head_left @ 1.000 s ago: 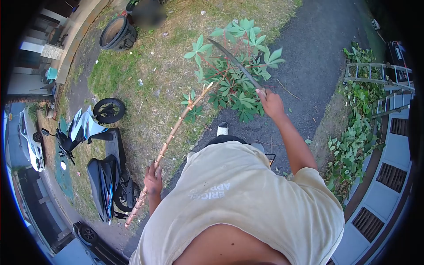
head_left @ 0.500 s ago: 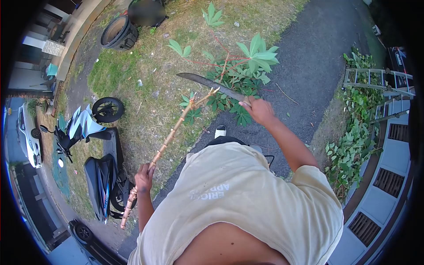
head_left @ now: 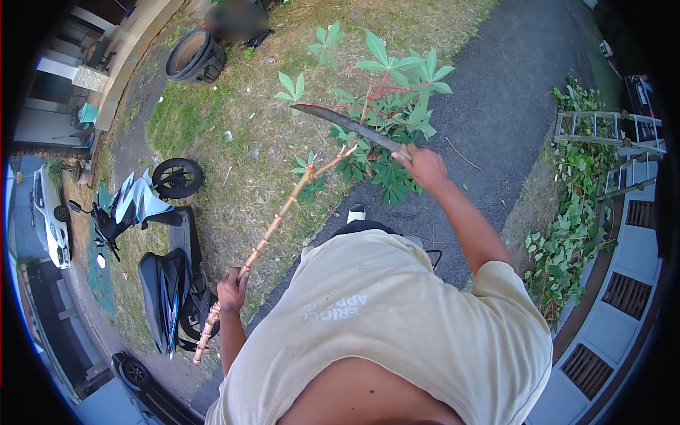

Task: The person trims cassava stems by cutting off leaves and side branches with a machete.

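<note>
My left hand [head_left: 231, 292] is wrapped around the lower part of a long, knobby cassava stem [head_left: 274, 225], which slants up and away to the right. At its far end the stem forks, with a pale cut tip on the right prong and a small leaf sprig at the fork. The fingers of my right hand [head_left: 427, 168] close around the handle of a machete [head_left: 354, 128]. Its dark curved blade points left, just beyond the cut tip. Behind the blade spreads a leafy cassava branch [head_left: 400, 127] with red leaf stalks, partly hidden by it.
A motorbike [head_left: 166, 283] stands on the grass at left, near a second one with white panels [head_left: 138, 195]. Further off is a black tub [head_left: 195, 57]. Paved path [head_left: 489, 106] runs along the right, beside climbing leaves [head_left: 567, 212] and a metal ladder [head_left: 591, 126].
The machete has moved slightly farther from me and right, opening a small gap from the stem's cut tip. The leafy branch's upper leaves have shifted. My left hand keeps its hold.
</note>
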Action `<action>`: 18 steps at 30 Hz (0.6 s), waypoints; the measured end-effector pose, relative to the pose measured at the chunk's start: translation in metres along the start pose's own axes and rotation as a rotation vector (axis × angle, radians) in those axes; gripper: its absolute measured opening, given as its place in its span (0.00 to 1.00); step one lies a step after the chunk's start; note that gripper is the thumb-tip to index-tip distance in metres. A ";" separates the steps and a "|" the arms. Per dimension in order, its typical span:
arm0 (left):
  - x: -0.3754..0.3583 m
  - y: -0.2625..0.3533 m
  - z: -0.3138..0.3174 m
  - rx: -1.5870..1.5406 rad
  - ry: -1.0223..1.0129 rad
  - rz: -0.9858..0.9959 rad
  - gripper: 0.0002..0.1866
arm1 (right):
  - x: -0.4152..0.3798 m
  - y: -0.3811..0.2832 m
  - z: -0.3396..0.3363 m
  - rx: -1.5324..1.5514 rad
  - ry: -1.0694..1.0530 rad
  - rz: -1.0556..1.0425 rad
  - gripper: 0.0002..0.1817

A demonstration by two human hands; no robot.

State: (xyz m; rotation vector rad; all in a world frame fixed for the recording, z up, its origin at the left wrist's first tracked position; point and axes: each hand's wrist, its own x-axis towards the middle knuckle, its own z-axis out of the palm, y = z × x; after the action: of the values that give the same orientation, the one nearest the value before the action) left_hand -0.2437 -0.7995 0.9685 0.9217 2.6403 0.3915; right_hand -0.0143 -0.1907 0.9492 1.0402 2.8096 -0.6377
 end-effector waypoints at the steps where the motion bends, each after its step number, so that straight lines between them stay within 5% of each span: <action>1: -0.001 0.000 0.000 -0.004 0.003 0.000 0.12 | -0.003 0.002 0.006 -0.004 0.002 -0.002 0.38; 7: -0.009 -0.009 -0.001 0.051 0.013 0.023 0.11 | -0.016 -0.004 -0.005 -0.084 -0.078 -0.014 0.37; 13: -0.014 -0.012 -0.011 0.032 0.029 0.024 0.11 | -0.009 0.022 0.002 0.005 0.054 0.092 0.37; 18: -0.013 -0.013 -0.015 0.012 -0.002 0.020 0.11 | -0.011 0.006 0.002 -0.048 -0.085 -0.047 0.37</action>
State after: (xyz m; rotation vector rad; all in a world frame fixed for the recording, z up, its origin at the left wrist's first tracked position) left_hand -0.2468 -0.8202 0.9805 0.9527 2.6365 0.3800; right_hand -0.0022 -0.1946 0.9476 0.9189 2.7688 -0.6010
